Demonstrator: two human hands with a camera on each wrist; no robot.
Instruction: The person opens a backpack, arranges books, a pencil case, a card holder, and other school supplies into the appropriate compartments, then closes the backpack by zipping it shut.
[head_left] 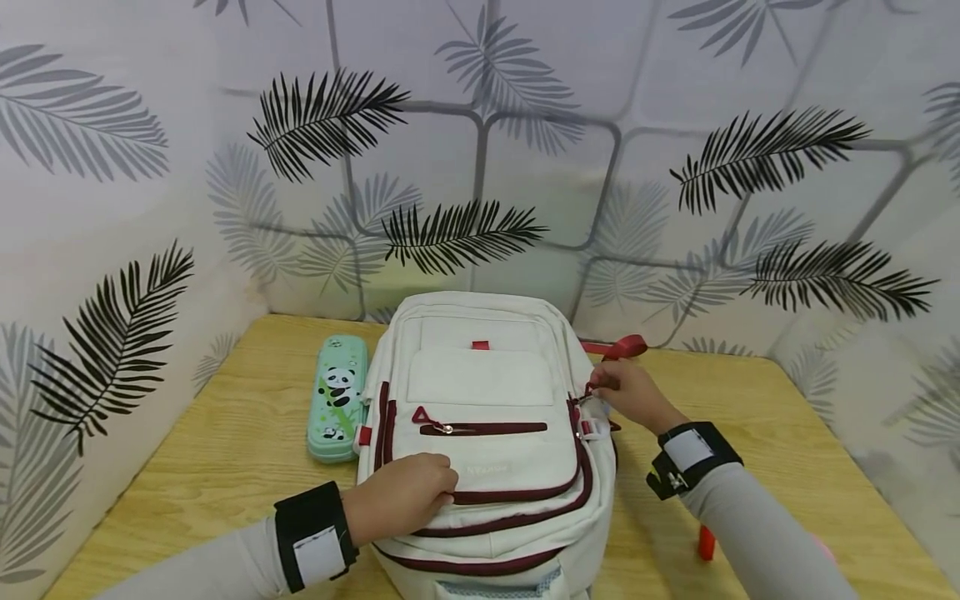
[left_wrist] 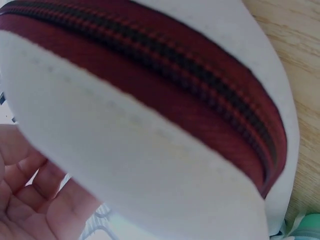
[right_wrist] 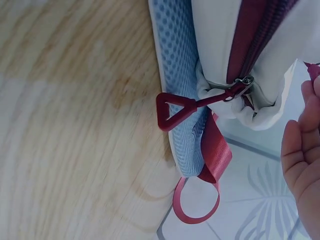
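On the surface (head_left: 225, 408): white backpack (head_left: 480, 375). Right hand (head_left: 636, 393) pinches red zipper pull (right_wrist: 314, 71); left hand (head_left: 405, 497) touches front pocket (head_left: 517, 454), grip unclear. Risk: zipper pull could jam if front pocket slackens.

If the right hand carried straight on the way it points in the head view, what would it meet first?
Probably the side of the white backpack, just past the red pull the right hand pinches; any gap is unclear.

A white, maroon-zipped backpack (head_left: 480, 375) lies front-up.
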